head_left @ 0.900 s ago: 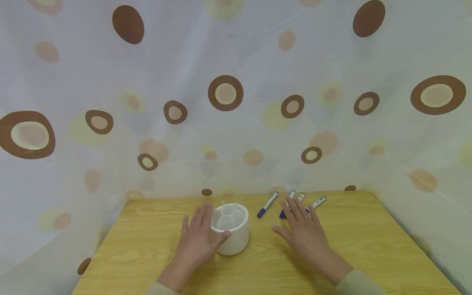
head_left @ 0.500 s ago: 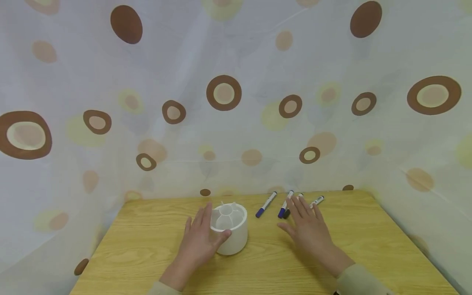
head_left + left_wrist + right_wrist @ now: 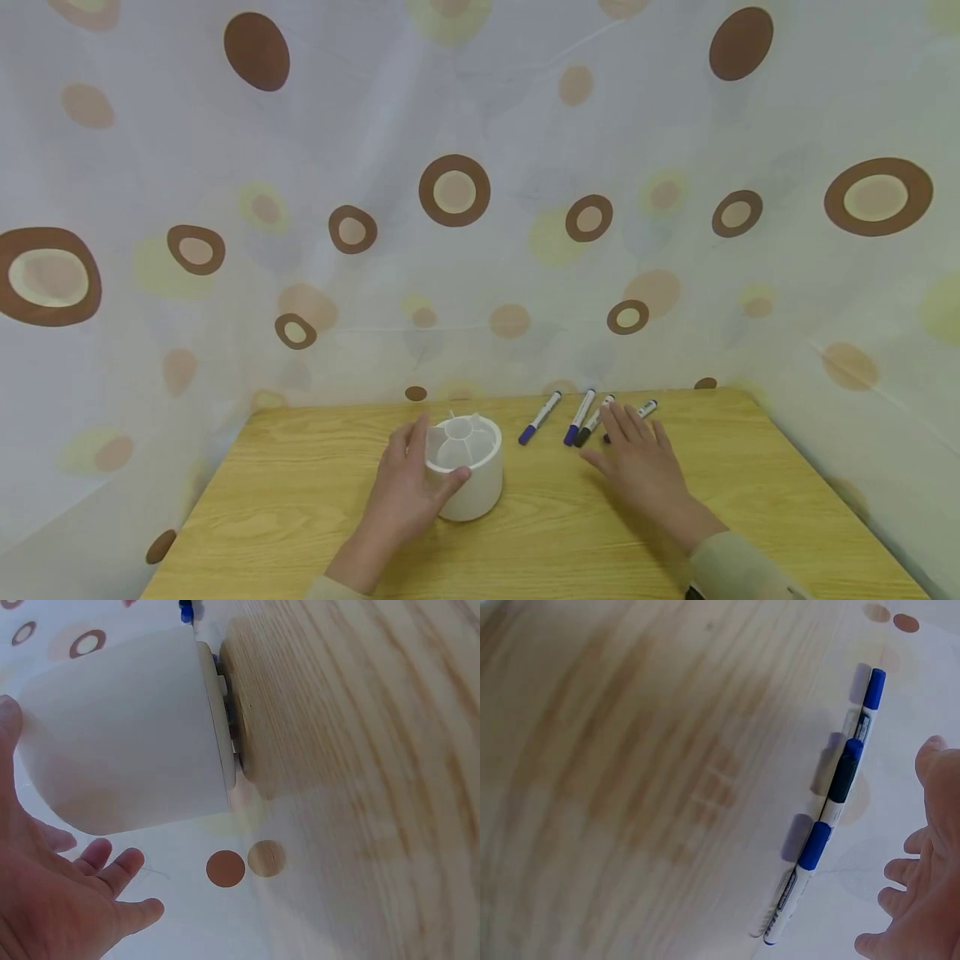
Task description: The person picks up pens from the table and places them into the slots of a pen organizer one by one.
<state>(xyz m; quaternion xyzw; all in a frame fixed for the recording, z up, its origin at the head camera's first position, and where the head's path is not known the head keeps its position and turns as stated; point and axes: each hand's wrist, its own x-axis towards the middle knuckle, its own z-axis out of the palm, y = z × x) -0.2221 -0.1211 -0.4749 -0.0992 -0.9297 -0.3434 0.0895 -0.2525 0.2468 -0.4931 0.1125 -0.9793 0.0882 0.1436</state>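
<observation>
A round white desk organizer (image 3: 480, 483) with compartments inside stands upright on the table. My left hand (image 3: 407, 487) is at its left side, with the thumb across the front near the rim. In the left wrist view, the thumb (image 3: 9, 720) lies by the edge of the organizer (image 3: 127, 735), while the other fingers (image 3: 120, 874) extend apart from its wall. My right hand (image 3: 643, 467) hovers over the table with fingers extended, holding nothing. Beyond it lie several capped markers: a blue one (image 3: 540, 418), another blue one (image 3: 580, 417), a black one (image 3: 588, 432) and one partly hidden (image 3: 647, 408).
The wooden table (image 3: 300, 492) meets a pale curtain (image 3: 465, 275) with brown and yellow spots at its back and sides. The markers lie near the back edge, right of the organizer.
My right hand has moved slightly right, uncovering more of the markers. The left fingers have bent a little closer to the organizer, which stays in place.
</observation>
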